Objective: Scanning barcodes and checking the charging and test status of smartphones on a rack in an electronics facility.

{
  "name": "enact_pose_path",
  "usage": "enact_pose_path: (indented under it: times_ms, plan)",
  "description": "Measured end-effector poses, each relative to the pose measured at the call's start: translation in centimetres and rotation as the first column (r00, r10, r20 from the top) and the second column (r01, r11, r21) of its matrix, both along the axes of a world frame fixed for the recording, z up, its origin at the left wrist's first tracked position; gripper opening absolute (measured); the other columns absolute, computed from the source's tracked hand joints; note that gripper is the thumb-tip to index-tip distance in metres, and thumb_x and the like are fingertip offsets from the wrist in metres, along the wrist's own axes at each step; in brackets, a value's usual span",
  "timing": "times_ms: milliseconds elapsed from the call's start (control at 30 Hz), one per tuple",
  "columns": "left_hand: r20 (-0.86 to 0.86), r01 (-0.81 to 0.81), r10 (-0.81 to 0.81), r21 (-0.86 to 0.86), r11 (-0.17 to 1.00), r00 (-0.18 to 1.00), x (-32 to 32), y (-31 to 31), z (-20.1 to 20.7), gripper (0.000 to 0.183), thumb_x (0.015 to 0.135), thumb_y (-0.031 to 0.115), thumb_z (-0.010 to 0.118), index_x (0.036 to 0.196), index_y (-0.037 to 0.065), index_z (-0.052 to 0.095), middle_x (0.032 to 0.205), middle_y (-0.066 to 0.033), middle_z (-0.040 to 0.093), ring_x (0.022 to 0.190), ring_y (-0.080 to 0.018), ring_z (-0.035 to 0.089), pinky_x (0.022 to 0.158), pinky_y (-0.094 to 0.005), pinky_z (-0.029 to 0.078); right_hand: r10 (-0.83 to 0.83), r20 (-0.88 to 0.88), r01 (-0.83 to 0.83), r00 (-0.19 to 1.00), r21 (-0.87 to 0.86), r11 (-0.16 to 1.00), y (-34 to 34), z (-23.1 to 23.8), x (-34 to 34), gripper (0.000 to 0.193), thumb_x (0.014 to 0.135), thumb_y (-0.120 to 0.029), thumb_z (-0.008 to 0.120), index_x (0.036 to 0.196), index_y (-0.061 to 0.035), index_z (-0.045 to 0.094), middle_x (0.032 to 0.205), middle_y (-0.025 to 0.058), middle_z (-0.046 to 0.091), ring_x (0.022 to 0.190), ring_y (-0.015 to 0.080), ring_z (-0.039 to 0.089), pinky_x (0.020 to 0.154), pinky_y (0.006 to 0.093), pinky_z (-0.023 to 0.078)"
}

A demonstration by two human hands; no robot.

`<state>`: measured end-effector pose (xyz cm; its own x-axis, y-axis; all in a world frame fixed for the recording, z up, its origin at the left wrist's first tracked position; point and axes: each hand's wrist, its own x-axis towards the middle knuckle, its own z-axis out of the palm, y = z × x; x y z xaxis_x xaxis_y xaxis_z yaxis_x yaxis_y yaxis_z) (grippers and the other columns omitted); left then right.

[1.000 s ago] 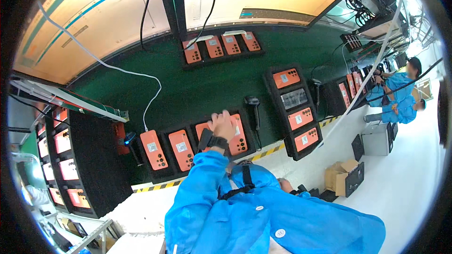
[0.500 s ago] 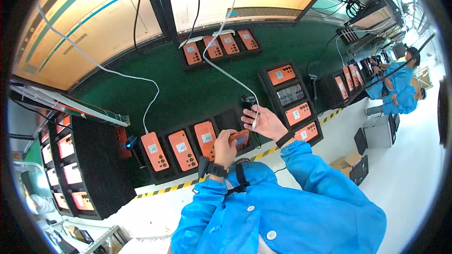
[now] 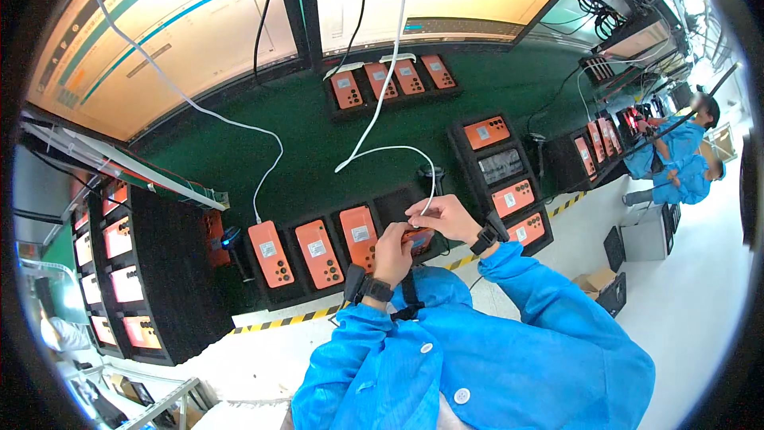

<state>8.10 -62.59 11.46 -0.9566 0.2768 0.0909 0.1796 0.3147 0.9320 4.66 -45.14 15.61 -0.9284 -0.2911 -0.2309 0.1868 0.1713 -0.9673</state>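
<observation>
My left hand (image 3: 392,255) is closed around an orange phone (image 3: 419,241), held tilted above the front edge of the bench. My right hand (image 3: 448,220) pinches the end of a white charging cable (image 3: 390,149) right against the phone's edge. The fingers hide the plug, so I cannot tell whether it sits in the port. Just left of my hands, orange phones with white labels lie in a black foam tray (image 3: 290,295); the nearest is this phone (image 3: 359,232). A second white cable (image 3: 280,143) runs to the top of the leftmost phone (image 3: 270,255).
Two large monitors (image 3: 171,40) stand behind the green bench mat (image 3: 318,139). More phones fill a back tray (image 3: 394,105), a right tray (image 3: 460,147) and a black rack (image 3: 179,279) at left. A handheld scanner (image 3: 233,251) stands near it. Co-workers in blue (image 3: 684,147) are far right.
My right hand has come left and down to the phone, its spread fingers closing to a pinch on the cable end. The cable now bends in a loop over the mat.
</observation>
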Motion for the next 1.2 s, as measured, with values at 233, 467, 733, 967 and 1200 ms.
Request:
enact_pose_path:
  times_ms: [233, 467, 733, 967, 1200]
  plan:
    - [-0.011, -0.001, 0.001, 0.008, 1.000, 1.000, -0.2, -0.2, 0.0, 0.029, 0.071, -0.005, 0.062, 0.099, 0.000, 0.057, 0.091, -0.0175, 0.059, 0.087, -0.0365, 0.060, 0.075, -0.0388, 0.049, 0.157, -0.178, -0.117, 0.971, 0.217, 0.969, 0.5, 1.1, -0.4, 0.018, 0.080, -0.015, 0.070, 0.093, -0.0028, 0.070, 0.089, 0.0091, 0.070, 0.080, 0.0151, 0.066, 0.073, 0.0273, 0.051]
    - [-0.011, -0.030, 0.030, -0.020, 0.999, 0.999, -0.3, -0.2, -0.2, 0.028, 0.071, -0.007, 0.061, 0.098, 0.000, 0.057, 0.088, -0.0153, 0.061, 0.081, -0.0293, 0.063, 0.071, -0.0347, 0.050, 0.226, -0.327, -0.110, 0.918, 0.338, 0.935, 0.5, 0.2, 0.2, 0.021, 0.077, -0.022, 0.070, 0.090, -0.0051, 0.071, 0.099, 0.0120, 0.068, 0.094, 0.0222, 0.065, 0.080, 0.0303, 0.050]
    - [-0.149, -0.243, 0.230, -0.073, 0.967, 0.962, -8.1, 0.3, -5.9, 0.039, 0.068, -0.004, 0.059, 0.107, 0.004, 0.059, 0.103, -0.0188, 0.061, 0.100, -0.0351, 0.056, 0.089, -0.0420, 0.043, -0.485, 0.120, 0.467, 0.866, 0.153, 0.871, 4.2, -8.7, 12.8, 0.035, 0.090, -0.022, 0.061, 0.119, -0.0031, 0.055, 0.106, 0.0071, 0.064, 0.099, 0.0157, 0.059, 0.087, 0.0311, 0.048]
    - [-0.167, 0.071, -0.077, -0.044, 0.997, 0.983, 0.6, 6.5, -0.7, 0.015, 0.079, 0.003, 0.058, 0.094, 0.002, 0.061, 0.090, -0.0120, 0.062, 0.085, -0.0266, 0.061, 0.077, -0.0346, 0.049, -0.871, 0.442, 0.662, 0.216, 0.589, 0.463, 11.6, -21.4, 45.1, 0.025, 0.080, -0.021, 0.061, 0.096, -0.0022, 0.066, 0.079, 0.0097, 0.065, 0.068, 0.0188, 0.063, 0.057, 0.0339, 0.051]
    - [0.458, 0.608, -0.588, 0.122, 0.785, 0.667, 13.4, 17.5, 1.0, 0.013, 0.084, 0.010, 0.060, 0.095, 0.003, 0.063, 0.089, -0.0042, 0.067, 0.082, -0.0115, 0.061, 0.074, -0.0262, 0.049, -0.746, 0.639, 0.777, -0.190, 0.561, 0.283, 14.7, -21.3, 55.8, 0.027, 0.083, -0.023, 0.058, 0.103, -0.0042, 0.063, 0.087, 0.0086, 0.066, 0.072, 0.0194, 0.063, 0.058, 0.0344, 0.052]
